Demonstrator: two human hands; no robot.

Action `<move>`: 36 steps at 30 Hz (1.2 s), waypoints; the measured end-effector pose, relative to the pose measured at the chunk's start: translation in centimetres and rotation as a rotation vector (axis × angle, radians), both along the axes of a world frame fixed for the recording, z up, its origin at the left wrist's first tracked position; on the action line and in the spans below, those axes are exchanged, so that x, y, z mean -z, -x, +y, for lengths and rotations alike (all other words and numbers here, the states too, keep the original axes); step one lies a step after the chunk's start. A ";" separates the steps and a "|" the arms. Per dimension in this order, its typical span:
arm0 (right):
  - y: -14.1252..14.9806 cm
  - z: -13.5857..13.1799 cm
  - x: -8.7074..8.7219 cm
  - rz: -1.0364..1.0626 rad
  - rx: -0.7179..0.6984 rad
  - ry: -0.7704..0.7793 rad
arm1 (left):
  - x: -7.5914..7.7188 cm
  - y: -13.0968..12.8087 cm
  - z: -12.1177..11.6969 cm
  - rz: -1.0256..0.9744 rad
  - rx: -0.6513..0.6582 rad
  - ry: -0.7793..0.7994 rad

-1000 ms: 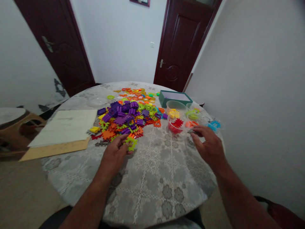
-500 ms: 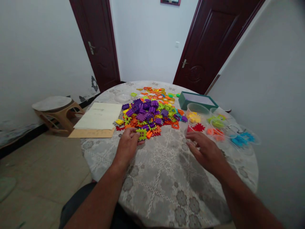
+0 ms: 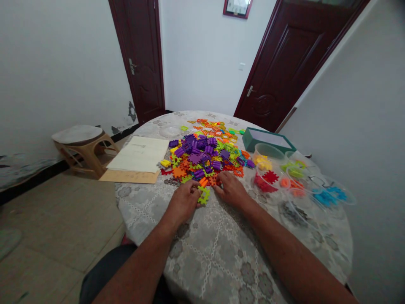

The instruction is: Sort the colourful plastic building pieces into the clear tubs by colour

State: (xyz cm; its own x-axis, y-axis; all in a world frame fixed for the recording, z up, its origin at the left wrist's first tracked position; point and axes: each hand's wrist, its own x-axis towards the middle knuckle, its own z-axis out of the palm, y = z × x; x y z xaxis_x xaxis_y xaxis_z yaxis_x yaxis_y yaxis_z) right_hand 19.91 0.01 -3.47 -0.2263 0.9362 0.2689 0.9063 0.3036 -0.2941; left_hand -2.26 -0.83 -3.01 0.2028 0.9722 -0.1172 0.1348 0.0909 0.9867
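Note:
My left hand [image 3: 184, 200] pinches a lime-green notched building piece [image 3: 204, 196] with a square opening, held just in front of the pile. At the pile's front edge, my right hand [image 3: 232, 190] has its thumb and fingers closing around an orange building piece [image 3: 212, 180], partly hidden by the fingertips. Small orange pieces [image 3: 203, 182] lie between the two hands. The heap behind mixes purple pieces [image 3: 195, 158], lime-green, orange, red and yellow ones.
Clear plastic tubs on the right hold yellow [image 3: 263, 162], red [image 3: 267, 180], orange, green, blue [image 3: 329, 196] and grey pieces [image 3: 293, 213]. Behind them is a green-edged box [image 3: 268, 139]. Cream paper [image 3: 139, 154] lies left, and a stool [image 3: 79, 145] stands beyond the table.
My right hand has moved left from beside the tub with the red pieces to the pile's front. My left hand has drawn the green piece slightly towards me and right.

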 end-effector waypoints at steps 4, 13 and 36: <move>-1.1 -1.0 -0.3 0.023 -0.068 0.040 | 0.5 0.2 0.2 0.031 0.001 -0.003; -1.5 -0.5 1.0 0.232 -0.124 -0.124 | -0.5 0.2 -0.1 0.144 -0.033 -0.003; 0.9 -1.4 0.3 0.291 -0.356 -0.159 | -0.1 -0.5 0.4 -0.234 -0.052 0.127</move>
State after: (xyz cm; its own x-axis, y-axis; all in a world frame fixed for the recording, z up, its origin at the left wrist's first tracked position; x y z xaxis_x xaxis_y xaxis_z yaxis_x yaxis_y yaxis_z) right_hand 19.01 -1.35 -3.76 -0.4193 0.7565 0.5018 0.6246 0.6416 -0.4452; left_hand -1.78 -0.40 -2.92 0.1886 0.9626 -0.1946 -0.1038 0.2166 0.9707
